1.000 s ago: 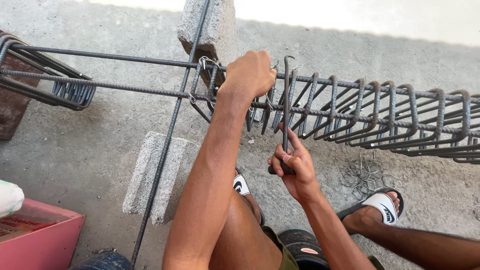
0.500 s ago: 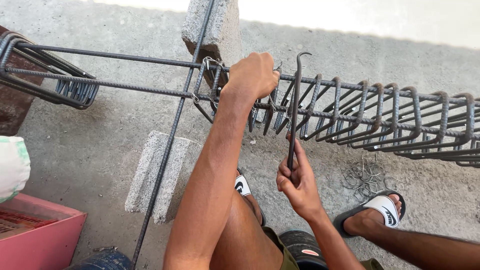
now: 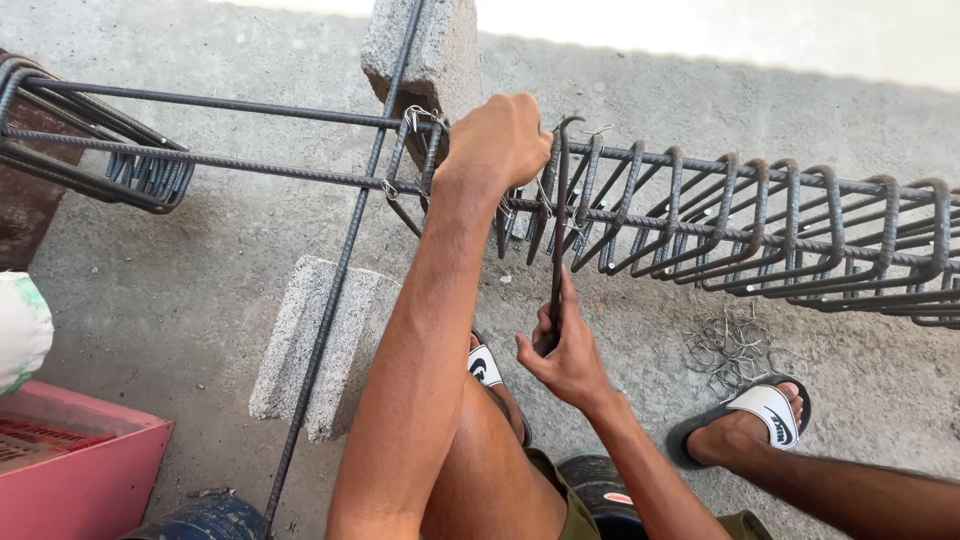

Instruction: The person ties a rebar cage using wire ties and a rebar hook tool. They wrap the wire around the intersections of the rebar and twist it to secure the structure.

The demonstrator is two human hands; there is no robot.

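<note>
Two hands on this rebar cage (image 3: 700,215): left hand (image 3: 500,140) stays clenched over the top bar, while the right hand (image 3: 565,350), fingers wrapped round a hooked tying tool (image 3: 558,230), has swung it upright so the hook now sits at the stirrups.

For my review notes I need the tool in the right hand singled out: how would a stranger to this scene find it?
Start at the long rebar cage running across the frame above the concrete ground. Near its middle the left hand grips the bars, and just below it the right hand holds a thin dark metal hook tool. Unlike the bent stirrups around it, it stands nearly upright, single, with a curled tip on top.
</note>
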